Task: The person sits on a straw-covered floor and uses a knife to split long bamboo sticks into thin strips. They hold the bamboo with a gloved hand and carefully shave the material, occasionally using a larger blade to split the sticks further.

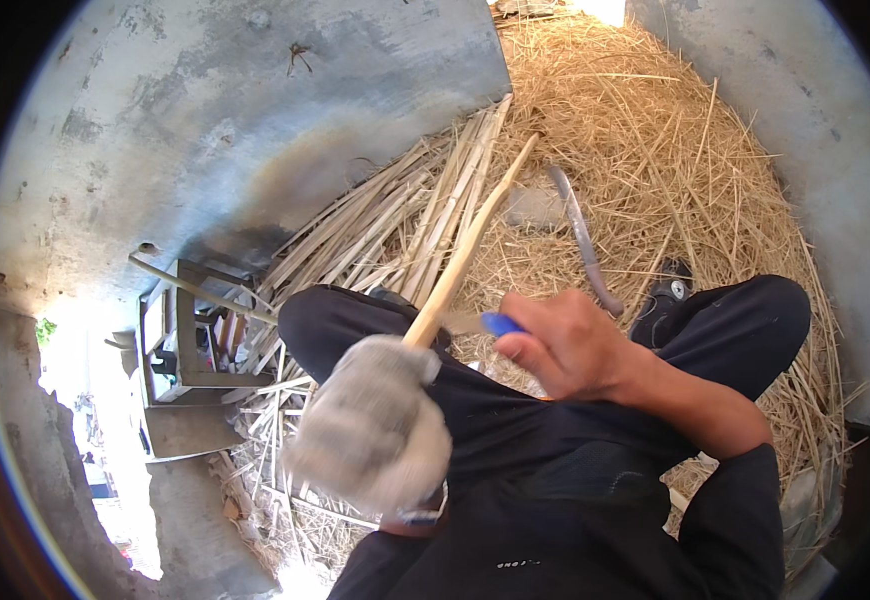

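My left hand point(373, 420), in a grey knitted glove and slightly blurred, is closed round the near end of a long pale wooden stick point(465, 250). The stick slants up and away to the right, its far tip over the straw. My bare right hand point(570, 345) grips a knife by its blue handle point(502, 324). Its short blade point(463, 322) points left and lies at the stick just beyond the glove; whether it touches the wood I cannot tell. Past my right hand, a sickle point(580, 225) with a curved blade and brownish handle rests on the straw.
Split wooden strips point(395, 215) lie heaped at the left, with loose straw point(635, 130) spread ahead and right. A small wooden cabinet point(205, 380) holding odds and ends stands left. Grey walls point(255, 120) rise on both sides. My bent legs point(735, 330) frame the work.
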Action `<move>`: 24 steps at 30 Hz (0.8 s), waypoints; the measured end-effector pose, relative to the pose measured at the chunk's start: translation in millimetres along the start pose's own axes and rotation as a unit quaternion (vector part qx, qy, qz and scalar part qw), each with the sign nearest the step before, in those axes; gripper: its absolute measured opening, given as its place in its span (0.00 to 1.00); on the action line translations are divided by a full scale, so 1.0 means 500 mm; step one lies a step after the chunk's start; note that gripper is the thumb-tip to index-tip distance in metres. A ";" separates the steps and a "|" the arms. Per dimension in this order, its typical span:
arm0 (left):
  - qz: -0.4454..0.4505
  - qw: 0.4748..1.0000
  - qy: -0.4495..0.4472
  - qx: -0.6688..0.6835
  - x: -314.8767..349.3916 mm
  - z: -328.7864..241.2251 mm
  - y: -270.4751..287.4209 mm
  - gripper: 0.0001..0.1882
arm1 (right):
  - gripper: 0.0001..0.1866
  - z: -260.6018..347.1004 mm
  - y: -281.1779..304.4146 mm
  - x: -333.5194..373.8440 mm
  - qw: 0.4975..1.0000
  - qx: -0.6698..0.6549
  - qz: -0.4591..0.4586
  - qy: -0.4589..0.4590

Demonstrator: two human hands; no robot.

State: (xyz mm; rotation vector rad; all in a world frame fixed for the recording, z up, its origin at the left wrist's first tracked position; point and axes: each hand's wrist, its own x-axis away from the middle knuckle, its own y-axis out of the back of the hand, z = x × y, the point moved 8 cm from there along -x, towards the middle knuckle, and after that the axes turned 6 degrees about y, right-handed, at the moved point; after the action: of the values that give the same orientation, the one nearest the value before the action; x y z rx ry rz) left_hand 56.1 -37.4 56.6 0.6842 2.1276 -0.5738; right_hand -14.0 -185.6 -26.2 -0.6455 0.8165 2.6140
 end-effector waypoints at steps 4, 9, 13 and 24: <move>-0.081 0.994 0.047 0.059 0.030 0.045 0.023 0.25 | 0.23 -0.010 -0.040 -0.006 0.994 0.005 0.075 -0.083; -0.061 0.994 0.075 0.057 0.032 0.046 -0.001 0.29 | 0.24 -0.133 -0.054 0.008 0.983 0.122 0.036 -0.130; -0.038 0.995 0.077 0.057 0.038 0.044 0.007 0.30 | 0.25 -0.146 -0.048 -0.017 0.981 0.129 0.049 -0.134; -0.138 0.984 0.095 0.059 0.040 0.045 0.062 0.29 | 0.24 -0.135 -0.118 -0.027 0.982 0.136 0.078 -0.101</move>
State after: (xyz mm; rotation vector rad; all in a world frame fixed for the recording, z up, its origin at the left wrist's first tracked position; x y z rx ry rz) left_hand 78.0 -22.5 22.8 0.5276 2.4023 -0.8176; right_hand 44.5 -182.3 -95.3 -0.2462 1.1717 2.5787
